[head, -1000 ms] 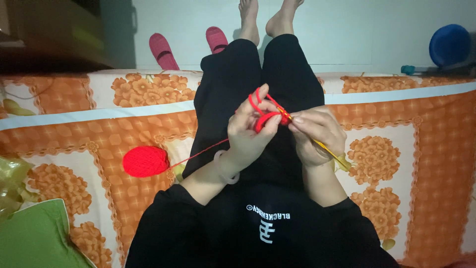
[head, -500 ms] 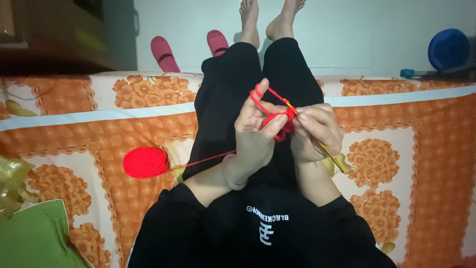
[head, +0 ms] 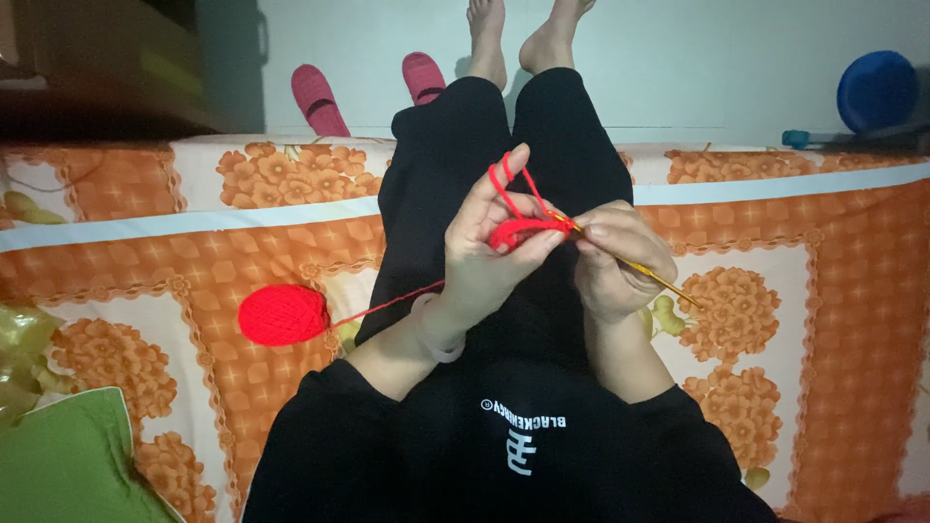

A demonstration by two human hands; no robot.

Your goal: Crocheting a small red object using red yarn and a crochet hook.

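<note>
I sit on a bed with my legs in black trousers stretched out ahead. My left hand (head: pixel 489 254) holds a small piece of red crochet work (head: pixel 518 232), with the red yarn looped over its raised forefinger. My right hand (head: pixel 620 260) grips a yellow crochet hook (head: pixel 651 274) whose tip is in the red work; its handle points down to the right. The yarn strand runs from my left hand down to a red yarn ball (head: pixel 283 315) lying on the sheet to the left of my thigh.
An orange floral bedsheet (head: pixel 794 291) covers the bed. A green cushion (head: pixel 68 465) and a yellowish plastic bag (head: pixel 19 358) lie at the lower left. Two pink slippers (head: pixel 320 97) rest on the floor past the bed edge, a blue round object (head: pixel 877 89) at the far right.
My hands have shifted slightly with the hook working in the red piece. The yarn ball has stayed in place.
</note>
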